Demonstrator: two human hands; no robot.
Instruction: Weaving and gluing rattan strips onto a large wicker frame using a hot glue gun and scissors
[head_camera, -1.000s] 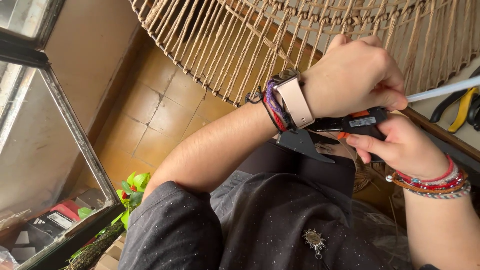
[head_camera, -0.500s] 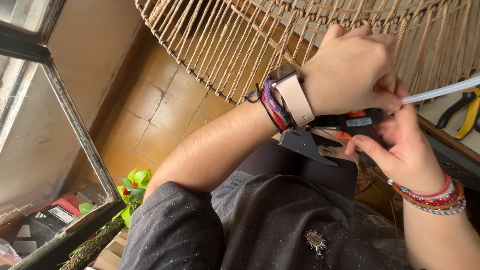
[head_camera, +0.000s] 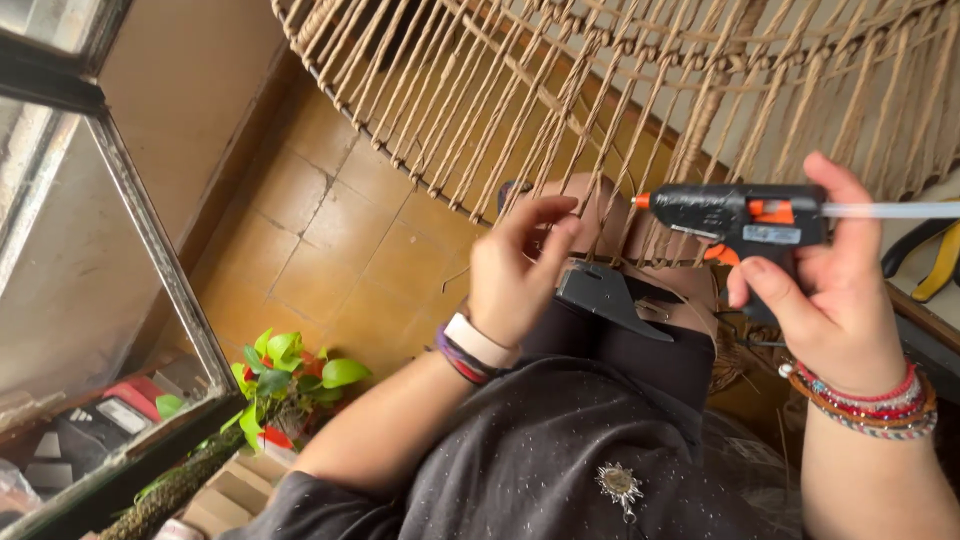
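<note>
Glue gun (head_camera: 745, 222): black, orange nozzle, clear stick | right hand (head_camera: 835, 290) grips it | left hand (head_camera: 515, 270) pinches cords (head_camera: 560, 130)

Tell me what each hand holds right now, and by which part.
The right hand holds the black glue gun by its handle, a finger at the orange trigger. The left hand pinches a cord of the woven piece between its fingers.
</note>
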